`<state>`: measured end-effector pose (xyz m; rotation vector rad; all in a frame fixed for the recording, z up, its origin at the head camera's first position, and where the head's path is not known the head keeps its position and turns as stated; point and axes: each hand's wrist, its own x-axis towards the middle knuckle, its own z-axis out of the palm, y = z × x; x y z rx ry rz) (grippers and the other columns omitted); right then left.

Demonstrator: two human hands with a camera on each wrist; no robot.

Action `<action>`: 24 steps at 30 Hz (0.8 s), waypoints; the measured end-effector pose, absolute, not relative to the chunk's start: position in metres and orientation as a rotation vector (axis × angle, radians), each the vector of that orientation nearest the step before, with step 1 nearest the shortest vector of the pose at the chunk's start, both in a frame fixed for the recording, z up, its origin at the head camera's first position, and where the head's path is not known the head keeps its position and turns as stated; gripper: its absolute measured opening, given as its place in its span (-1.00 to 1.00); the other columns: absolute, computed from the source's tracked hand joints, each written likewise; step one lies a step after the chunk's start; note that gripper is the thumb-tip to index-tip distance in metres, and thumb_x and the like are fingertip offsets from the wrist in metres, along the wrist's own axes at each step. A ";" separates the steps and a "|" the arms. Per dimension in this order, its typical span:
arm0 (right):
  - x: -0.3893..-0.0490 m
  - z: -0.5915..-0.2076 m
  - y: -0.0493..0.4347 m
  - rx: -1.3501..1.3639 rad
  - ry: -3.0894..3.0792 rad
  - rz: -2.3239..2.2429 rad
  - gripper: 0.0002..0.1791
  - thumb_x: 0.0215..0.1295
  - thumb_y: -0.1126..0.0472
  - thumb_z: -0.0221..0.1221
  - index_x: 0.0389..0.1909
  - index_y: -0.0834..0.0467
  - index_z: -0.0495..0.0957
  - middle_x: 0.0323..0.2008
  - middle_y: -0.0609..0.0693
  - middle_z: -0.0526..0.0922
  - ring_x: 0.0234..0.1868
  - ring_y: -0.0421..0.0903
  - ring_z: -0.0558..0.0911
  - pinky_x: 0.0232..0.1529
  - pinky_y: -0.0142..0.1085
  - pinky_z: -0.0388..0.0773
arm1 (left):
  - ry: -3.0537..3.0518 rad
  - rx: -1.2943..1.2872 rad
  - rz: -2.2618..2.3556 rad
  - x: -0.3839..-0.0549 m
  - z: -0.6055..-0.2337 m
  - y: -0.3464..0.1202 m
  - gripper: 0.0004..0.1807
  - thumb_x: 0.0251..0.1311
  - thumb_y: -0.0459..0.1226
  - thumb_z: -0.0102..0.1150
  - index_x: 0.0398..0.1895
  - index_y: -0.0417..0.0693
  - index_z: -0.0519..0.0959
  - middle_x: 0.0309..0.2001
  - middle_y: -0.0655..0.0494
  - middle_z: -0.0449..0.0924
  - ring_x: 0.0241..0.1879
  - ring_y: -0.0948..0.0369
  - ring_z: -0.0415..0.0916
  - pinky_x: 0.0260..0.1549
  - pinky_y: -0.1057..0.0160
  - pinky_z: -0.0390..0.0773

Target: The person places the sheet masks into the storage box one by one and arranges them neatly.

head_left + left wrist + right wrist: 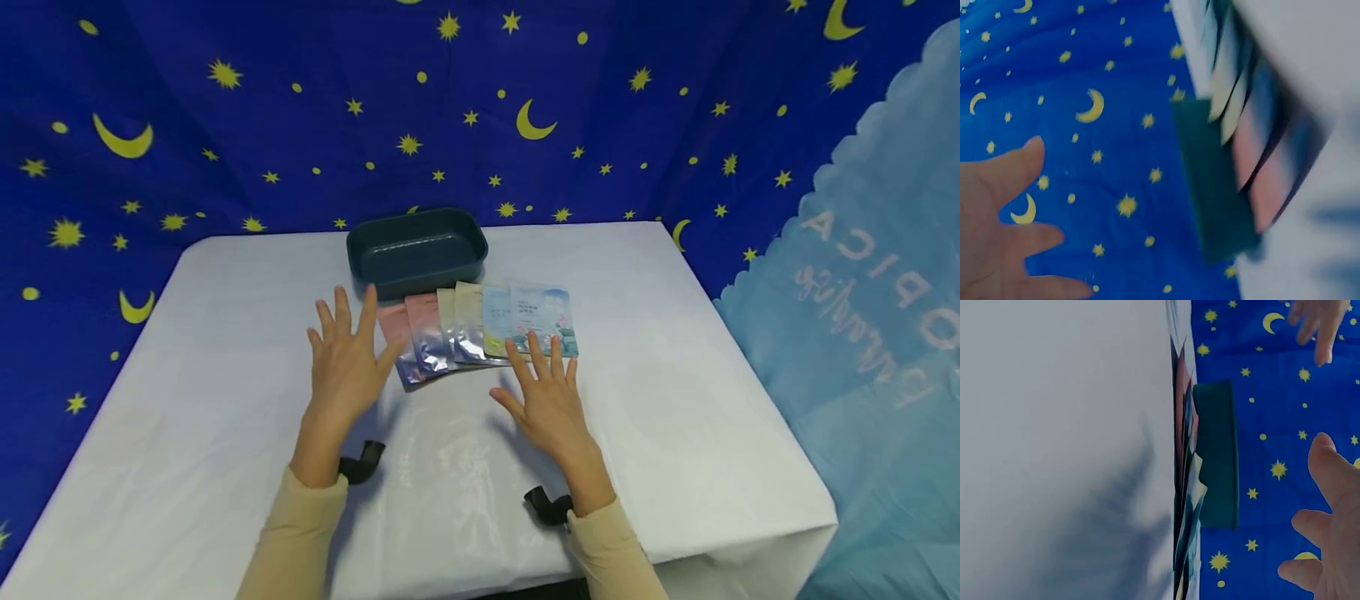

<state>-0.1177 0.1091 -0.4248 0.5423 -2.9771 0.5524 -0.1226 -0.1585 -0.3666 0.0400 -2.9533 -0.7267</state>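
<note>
my left hand and right hand are spread, holding nothing. the overlapping packets look light, thin and slippery; their edges seem best for pinching.

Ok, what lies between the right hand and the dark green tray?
In the head view, the row of overlapping packets lies between the right hand and the dark green tray; no other object shows there.

Wrist-length and plain, the left sleeve and right sleeve are pale beige. A left black fitting and a right black fitting, both small and bent like pipe elbows, jut inward just beside the sleeve ends.
</note>
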 end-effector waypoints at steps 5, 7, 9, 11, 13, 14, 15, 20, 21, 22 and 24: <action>-0.117 -0.425 0.119 0.507 -2.977 0.562 -0.19 0.36 -0.23 0.06 0.53 -0.01 0.09 0.54 0.21 -0.01 0.52 0.35 -0.17 0.39 0.38 -0.16 | -2.901 -0.111 -0.539 -0.193 -0.360 -0.186 -0.13 0.35 -0.01 0.12 0.55 -0.16 -0.02 0.53 -0.36 -0.26 0.50 -0.30 -0.40 0.36 -0.41 -0.20; -0.116 -0.426 0.123 0.506 -2.967 0.564 -0.19 0.35 -0.22 0.07 0.52 0.01 0.11 0.53 0.23 0.02 0.52 0.36 -0.16 0.37 0.40 -0.14 | -2.945 -0.205 -0.468 -0.218 -0.370 -0.193 -0.15 0.34 0.00 0.13 0.53 -0.18 0.03 0.53 -0.34 -0.18 0.51 -0.29 -0.33 0.38 -0.37 -0.16; -0.115 -0.429 0.126 0.507 -2.959 0.557 -0.20 0.35 -0.22 0.08 0.51 0.03 0.13 0.52 0.26 0.04 0.51 0.39 -0.14 0.36 0.41 -0.12 | -2.997 -0.306 -0.409 -0.239 -0.384 -0.197 -0.17 0.33 0.00 0.13 0.52 -0.20 0.08 0.53 -0.31 -0.10 0.51 -0.28 -0.25 0.40 -0.34 -0.11; -0.115 -0.430 0.128 0.510 -2.949 0.547 -0.20 0.34 -0.21 0.09 0.50 0.05 0.15 0.50 0.27 0.07 0.49 0.42 -0.11 0.34 0.43 -0.09 | -3.048 -0.384 -0.377 -0.252 -0.398 -0.199 -0.20 0.34 0.02 0.11 0.50 -0.20 0.12 0.51 -0.30 -0.01 0.50 -0.27 -0.18 0.40 -0.32 -0.08; -0.114 -0.431 0.129 0.514 -2.946 0.546 -0.20 0.34 -0.20 0.10 0.50 0.06 0.16 0.50 0.28 0.08 0.48 0.44 -0.09 0.33 0.44 -0.09 | -3.083 -0.432 -0.374 -0.259 -0.411 -0.202 -0.22 0.36 0.04 0.07 0.49 -0.20 0.15 0.49 -0.30 0.05 0.49 -0.27 -0.14 0.39 -0.31 -0.05; -0.114 -0.432 0.129 0.515 -2.948 0.544 -0.20 0.34 -0.20 0.10 0.50 0.06 0.16 0.49 0.28 0.09 0.48 0.44 -0.09 0.33 0.44 -0.09 | -3.094 -0.443 -0.377 -0.261 -0.416 -0.204 -0.23 0.37 0.05 0.04 0.49 -0.20 0.15 0.48 -0.31 0.07 0.49 -0.28 -0.13 0.39 -0.32 -0.05; -0.114 -0.432 0.129 0.515 -2.950 0.542 -0.20 0.34 -0.20 0.10 0.50 0.06 0.15 0.50 0.28 0.09 0.48 0.44 -0.09 0.33 0.44 -0.09 | -3.101 -0.437 -0.387 -0.262 -0.420 -0.206 -0.23 0.38 0.07 0.02 0.49 -0.19 0.16 0.48 -0.30 0.09 0.49 -0.27 -0.12 0.39 -0.32 -0.05; -0.117 -0.431 0.127 0.521 -2.936 0.562 -0.20 0.34 -0.19 0.11 0.50 0.06 0.16 0.49 0.28 0.09 0.48 0.43 -0.10 0.34 0.43 -0.11 | -3.062 -0.399 -0.369 -0.263 -0.431 -0.219 -0.36 0.43 0.06 -0.06 0.42 -0.14 0.32 0.42 -0.24 0.26 0.48 -0.24 -0.05 0.39 -0.32 -0.02; -0.118 -0.431 0.127 0.522 -2.930 0.568 -0.20 0.34 -0.18 0.11 0.49 0.07 0.17 0.49 0.28 0.09 0.48 0.43 -0.10 0.34 0.43 -0.11 | -3.043 -0.403 -0.348 -0.263 -0.431 -0.221 -0.40 0.43 0.03 -0.06 0.38 -0.13 0.38 0.38 -0.21 0.33 0.48 -0.22 -0.01 0.38 -0.32 0.00; -0.119 -0.430 0.126 0.525 -2.924 0.575 -0.21 0.34 -0.18 0.11 0.49 0.07 0.18 0.49 0.29 0.09 0.48 0.43 -0.10 0.34 0.43 -0.11 | -3.024 -0.413 -0.319 -0.263 -0.431 -0.224 -0.44 0.44 0.01 -0.06 0.34 -0.13 0.43 0.34 -0.19 0.39 0.47 -0.21 0.03 0.38 -0.32 0.00; -0.121 -0.429 0.125 0.531 -2.913 0.578 -0.21 0.34 -0.18 0.12 0.49 0.08 0.19 0.48 0.30 0.11 0.48 0.44 -0.08 0.34 0.42 -0.09 | -2.989 -0.432 -0.248 -0.264 -0.431 -0.228 -0.50 0.45 -0.01 -0.07 0.26 -0.12 0.51 0.25 -0.14 0.51 0.44 -0.20 0.11 0.38 -0.33 -0.02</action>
